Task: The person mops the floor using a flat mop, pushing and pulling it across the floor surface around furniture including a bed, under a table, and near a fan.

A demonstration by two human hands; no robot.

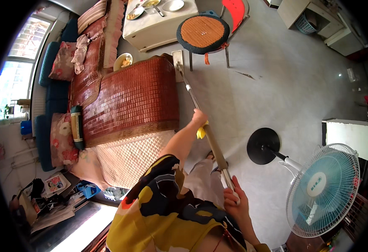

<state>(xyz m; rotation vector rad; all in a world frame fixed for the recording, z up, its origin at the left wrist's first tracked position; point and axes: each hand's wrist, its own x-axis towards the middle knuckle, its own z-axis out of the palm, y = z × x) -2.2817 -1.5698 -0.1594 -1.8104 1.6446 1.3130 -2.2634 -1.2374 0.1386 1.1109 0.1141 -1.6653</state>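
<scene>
A flat mop (191, 93) slants across the middle of the view, and both my hands are on its long pole. My left hand (199, 117) is closed round the pole partway down, with a small yellow piece (201, 132) beside it. Lower in the view, my right hand (237, 197) is wrapped round the upper end of the pole. The pale flat mop head (177, 60) rests on the grey floor, between the sofa's corner and a chair leg. Part of the mop head is hidden behind its joint and pole.
A sofa with a red-brown mat (131, 98) stands left, a bowl (123, 61) at its far edge. A round-seated chair (203, 33) and a table with dishes (161, 30) stand far ahead. A standing fan (322, 191) with a black base (263, 145) is at right.
</scene>
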